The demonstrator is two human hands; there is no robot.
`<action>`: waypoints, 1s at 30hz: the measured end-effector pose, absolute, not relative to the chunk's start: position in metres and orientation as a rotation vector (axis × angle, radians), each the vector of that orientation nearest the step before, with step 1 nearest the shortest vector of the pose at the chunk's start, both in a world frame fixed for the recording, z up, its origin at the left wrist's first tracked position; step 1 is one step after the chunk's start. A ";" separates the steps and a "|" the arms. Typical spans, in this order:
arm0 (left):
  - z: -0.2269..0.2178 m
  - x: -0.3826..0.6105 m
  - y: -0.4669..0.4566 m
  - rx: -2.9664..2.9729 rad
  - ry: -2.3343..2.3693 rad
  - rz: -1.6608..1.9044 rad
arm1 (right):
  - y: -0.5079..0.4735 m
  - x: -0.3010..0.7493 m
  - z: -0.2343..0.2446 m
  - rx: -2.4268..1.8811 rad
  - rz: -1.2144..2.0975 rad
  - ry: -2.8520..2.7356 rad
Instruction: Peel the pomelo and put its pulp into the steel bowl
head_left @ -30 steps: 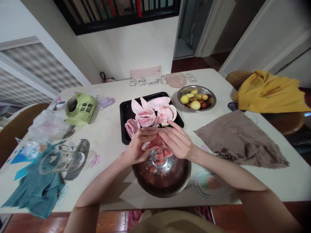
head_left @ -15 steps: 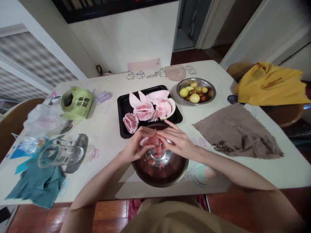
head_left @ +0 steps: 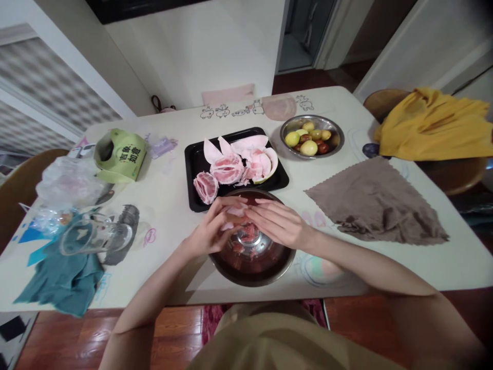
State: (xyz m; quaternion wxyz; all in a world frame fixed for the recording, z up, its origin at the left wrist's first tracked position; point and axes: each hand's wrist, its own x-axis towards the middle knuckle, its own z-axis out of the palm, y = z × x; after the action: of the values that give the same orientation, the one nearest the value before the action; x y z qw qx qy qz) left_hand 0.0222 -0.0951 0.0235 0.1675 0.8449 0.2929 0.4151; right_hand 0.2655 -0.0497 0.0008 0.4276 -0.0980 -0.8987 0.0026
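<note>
Above a steel bowl (head_left: 275, 264), both hands meet on a pomelo segment (head_left: 235, 211) with pale membrane on it. My left hand (head_left: 210, 228) is closed around the segment, thumb toward me. The fingers of my right hand (head_left: 283, 223) press together against its right side and hide part of it. Several loose bits of red pomelo flesh (head_left: 250, 234) lie in the bowl. Just beyond, a black tray (head_left: 195, 162) bears two larger chunks of peeled pomelo (head_left: 227, 168), torn pith, and pieces of thick peel (head_left: 252, 143).
Back right stands a metal bowl of mixed fruit (head_left: 310, 146). A brown cloth (head_left: 377, 203) lies to the right. On the left are a green paper box (head_left: 121, 156), a plastic bag (head_left: 69, 182), a glass mug (head_left: 96, 236) lying on its side and a teal cloth (head_left: 65, 280).
My right hand's fingers have drawn together and lie flatter over the segment. My left hand has turned slightly, showing more pale membrane. The whole view has shifted a little.
</note>
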 end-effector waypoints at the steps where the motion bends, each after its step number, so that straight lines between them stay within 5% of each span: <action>1: 0.024 0.023 -0.097 2.399 0.890 1.174 | -0.049 0.266 0.000 -0.235 -0.004 -2.259; 19: 0.015 0.032 -0.111 2.261 0.826 1.273 | -0.056 0.268 -0.005 -0.279 -0.161 -2.242; 30: 0.017 0.029 -0.109 2.187 0.818 1.294 | -0.056 0.266 0.014 -0.284 0.259 -2.142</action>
State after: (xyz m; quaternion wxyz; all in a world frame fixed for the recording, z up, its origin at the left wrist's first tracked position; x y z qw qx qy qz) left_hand 0.0293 -0.1085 0.0171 0.2336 0.7966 0.2980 0.4713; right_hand 0.2661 -0.0561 0.0137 0.4641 -0.1157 -0.8718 0.1053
